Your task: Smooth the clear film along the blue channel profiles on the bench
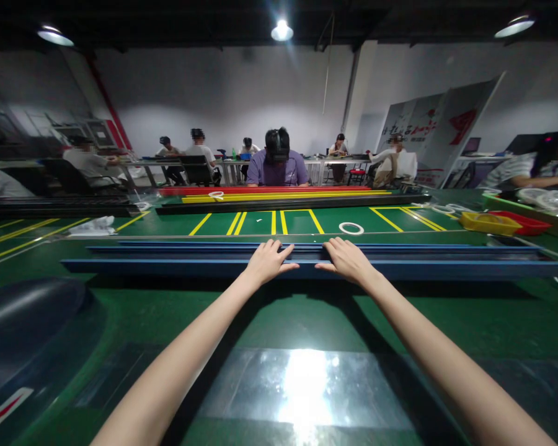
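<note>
Several long blue profile strips (167, 266) lie side by side across the green table, running left to right in front of me. My left hand (268, 260) grips the nearest strip just left of its middle, thumb along the near side and fingers over the top. A short gap to the right, my right hand (347, 258) holds the same strip in a mirrored way. The fingertips reach toward the strips behind, and I cannot tell whether they touch those too.
Beyond lie black strips (288, 202), yellow strips (279, 197) and red strips (260, 191). A white ring (351, 228) rests on the table. Yellow tray (488, 223) and red tray (523, 223) stand right; a crumpled plastic bag (92, 226) lies left. A person (278, 164) sits opposite.
</note>
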